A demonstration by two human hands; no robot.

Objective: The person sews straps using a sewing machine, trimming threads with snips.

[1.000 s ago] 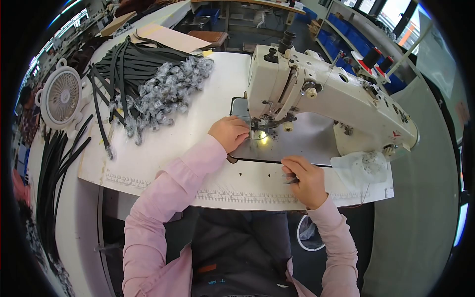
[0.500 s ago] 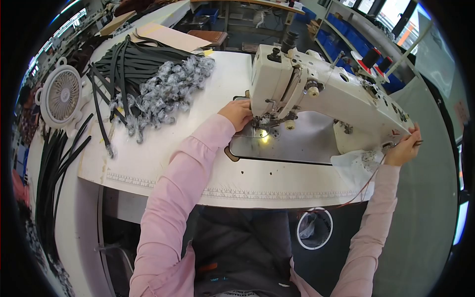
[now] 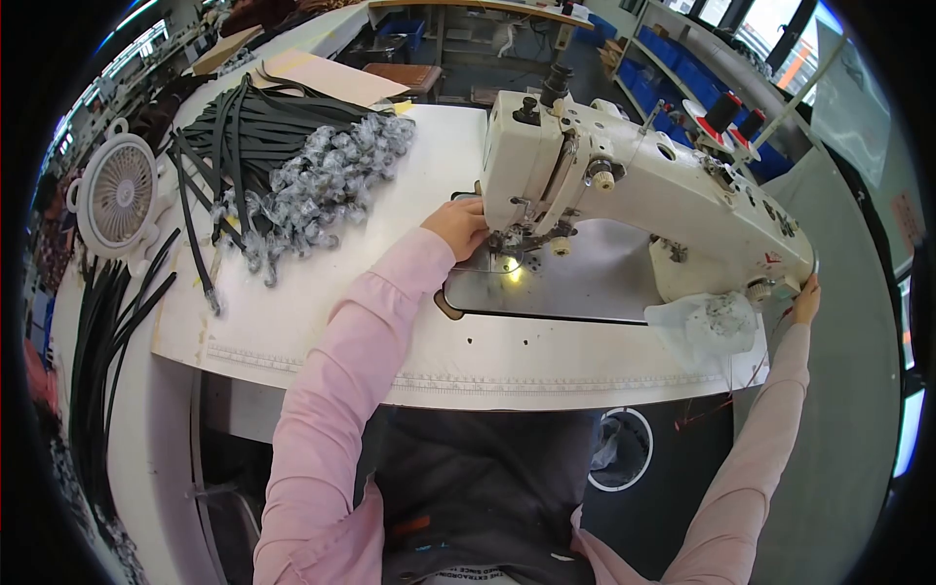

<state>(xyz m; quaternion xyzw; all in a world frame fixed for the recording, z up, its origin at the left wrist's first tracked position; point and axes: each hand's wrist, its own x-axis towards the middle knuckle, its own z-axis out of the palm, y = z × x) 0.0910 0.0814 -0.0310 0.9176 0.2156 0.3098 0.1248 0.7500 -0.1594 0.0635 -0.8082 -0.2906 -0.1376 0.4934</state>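
Your left hand (image 3: 456, 230) is beside the needle end of the cream-white metal sewing machine (image 3: 673, 200), fingertips hidden; whether they grip cannot be told. Your right hand (image 3: 807, 300) is at the machine's right end, its grip likewise unclear. The machine stands on the white tabletop (image 3: 429, 161), right of piled flat black straps (image 3: 268, 127).

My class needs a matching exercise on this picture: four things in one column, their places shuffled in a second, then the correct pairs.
Column one
1. Left hand
2. Right hand
3. Round fan
4. White-rimmed bin

Column two
A. Below the front edge of the table
B. Beside the needle end of the sewing machine
C. Left of the heaped black straps
D. At the machine's right-hand end

Pairs: 1-B; 2-D; 3-C; 4-A
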